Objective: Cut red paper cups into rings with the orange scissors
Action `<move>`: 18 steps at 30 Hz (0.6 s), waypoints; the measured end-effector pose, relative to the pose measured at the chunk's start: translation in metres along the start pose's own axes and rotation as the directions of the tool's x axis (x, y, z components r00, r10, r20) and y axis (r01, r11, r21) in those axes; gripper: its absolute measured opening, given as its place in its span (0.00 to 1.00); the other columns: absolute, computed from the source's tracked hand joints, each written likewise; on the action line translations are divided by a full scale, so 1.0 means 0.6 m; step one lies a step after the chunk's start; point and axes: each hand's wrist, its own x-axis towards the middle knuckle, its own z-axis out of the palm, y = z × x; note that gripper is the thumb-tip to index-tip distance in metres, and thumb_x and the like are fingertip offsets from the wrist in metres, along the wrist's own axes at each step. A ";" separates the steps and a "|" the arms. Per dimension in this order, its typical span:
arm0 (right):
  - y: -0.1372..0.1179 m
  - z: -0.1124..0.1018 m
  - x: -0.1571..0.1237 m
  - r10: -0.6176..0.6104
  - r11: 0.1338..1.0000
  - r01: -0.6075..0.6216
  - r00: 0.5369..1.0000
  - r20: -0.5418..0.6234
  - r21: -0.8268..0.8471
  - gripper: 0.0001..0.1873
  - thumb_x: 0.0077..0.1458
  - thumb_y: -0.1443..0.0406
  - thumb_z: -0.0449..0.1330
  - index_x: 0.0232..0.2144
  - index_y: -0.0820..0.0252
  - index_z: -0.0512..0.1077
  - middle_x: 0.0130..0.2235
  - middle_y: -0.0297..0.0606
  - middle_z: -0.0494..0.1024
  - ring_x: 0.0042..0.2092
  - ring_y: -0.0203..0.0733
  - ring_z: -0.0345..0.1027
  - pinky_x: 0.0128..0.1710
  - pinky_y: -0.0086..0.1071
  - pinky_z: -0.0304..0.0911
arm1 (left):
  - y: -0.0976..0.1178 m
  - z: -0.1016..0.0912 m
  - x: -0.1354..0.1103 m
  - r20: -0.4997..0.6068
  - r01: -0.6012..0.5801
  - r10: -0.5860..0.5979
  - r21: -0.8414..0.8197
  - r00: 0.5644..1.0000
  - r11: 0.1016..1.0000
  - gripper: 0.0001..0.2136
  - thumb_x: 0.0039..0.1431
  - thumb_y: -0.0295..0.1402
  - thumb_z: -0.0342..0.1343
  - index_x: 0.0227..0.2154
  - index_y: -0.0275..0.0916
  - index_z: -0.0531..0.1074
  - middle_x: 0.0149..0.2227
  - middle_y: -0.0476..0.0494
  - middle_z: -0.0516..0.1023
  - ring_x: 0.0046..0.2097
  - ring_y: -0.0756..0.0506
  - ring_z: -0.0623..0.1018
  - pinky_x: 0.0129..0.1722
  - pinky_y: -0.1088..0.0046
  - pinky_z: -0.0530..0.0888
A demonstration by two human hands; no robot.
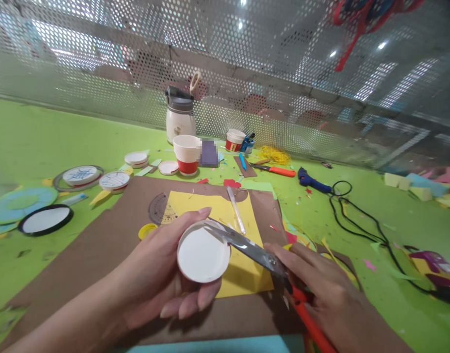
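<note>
My left hand (159, 274) is closed around a shallow white paper cup bottom (203, 255), its round white face turned toward me. In my right hand (324, 284) is a pair of scissors (252, 249) with red handles. The blades point left, and their tips lie at the upper rim of the cup bottom. Beneath both hands is a yellow paper sheet (247, 274) on a brown cardboard (85, 255). A clear protractor (162, 208) and a white pen (236, 210) lie on the sheet, and a yellow cap (147, 230) sits near my left hand.
Farther back stand a red-and-white paper cup (187, 156), a white jug (180, 120) and a smaller cup (235, 140). At right are an orange-handled knife (280, 171) and a blue glue gun (313, 180) with a black cord. White discs (81, 175) and a black ring (45, 219) lie left.
</note>
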 end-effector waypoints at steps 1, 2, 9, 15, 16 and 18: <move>0.000 0.000 0.000 0.003 1.000 -0.003 1.000 0.003 0.001 0.32 0.47 0.77 0.50 0.55 0.59 0.66 0.41 0.45 0.79 0.41 0.46 0.77 0.35 0.33 0.75 | 0.001 0.000 0.000 -0.005 0.006 -0.006 -0.002 1.000 1.000 0.39 0.63 0.53 0.32 0.14 0.28 0.74 0.11 0.36 0.70 0.09 0.53 0.66 0.04 0.86 0.56; 0.001 0.000 -0.001 0.007 1.000 -0.007 1.000 0.009 0.004 0.31 0.48 0.76 0.50 0.55 0.59 0.66 0.42 0.45 0.79 0.41 0.46 0.77 0.35 0.33 0.75 | 0.001 0.000 0.000 -0.011 0.011 -0.011 -0.001 1.000 1.000 0.39 0.63 0.53 0.32 0.14 0.28 0.75 0.11 0.36 0.70 0.09 0.53 0.66 0.04 0.86 0.56; -0.002 -0.005 0.000 0.010 1.000 -0.010 1.000 0.023 0.020 0.30 0.51 0.76 0.49 0.56 0.59 0.65 0.40 0.45 0.78 0.39 0.45 0.77 0.34 0.33 0.74 | -0.001 -0.001 0.001 -0.022 0.019 -0.019 0.001 1.000 1.000 0.39 0.63 0.53 0.31 0.14 0.29 0.74 0.11 0.37 0.69 0.08 0.54 0.65 0.04 0.86 0.54; -0.004 -0.008 0.002 0.012 1.000 -0.013 1.000 0.008 0.029 0.32 0.49 0.77 0.49 0.56 0.59 0.66 0.40 0.44 0.78 0.39 0.45 0.77 0.34 0.33 0.74 | 0.003 -0.005 -0.002 0.062 0.047 -0.047 0.003 0.997 0.999 0.39 0.64 0.53 0.30 0.16 0.29 0.74 0.12 0.36 0.71 0.09 0.53 0.67 0.06 0.85 0.55; -0.004 -0.007 0.002 0.007 1.000 -0.007 1.000 -0.001 0.029 0.31 0.49 0.77 0.49 0.56 0.60 0.66 0.40 0.44 0.78 0.39 0.45 0.77 0.34 0.33 0.74 | 0.003 -0.004 -0.002 0.062 0.040 -0.041 0.007 0.997 0.999 0.39 0.64 0.53 0.30 0.15 0.30 0.74 0.12 0.36 0.71 0.09 0.53 0.67 0.06 0.85 0.55; -0.002 -0.006 0.003 -0.005 1.000 0.006 1.000 -0.018 0.027 0.30 0.50 0.76 0.49 0.56 0.60 0.66 0.39 0.45 0.78 0.38 0.46 0.77 0.34 0.34 0.74 | 0.002 -0.002 -0.002 0.027 0.023 -0.023 0.008 0.999 1.000 0.39 0.63 0.55 0.32 0.14 0.30 0.73 0.11 0.38 0.69 0.09 0.54 0.65 0.05 0.85 0.54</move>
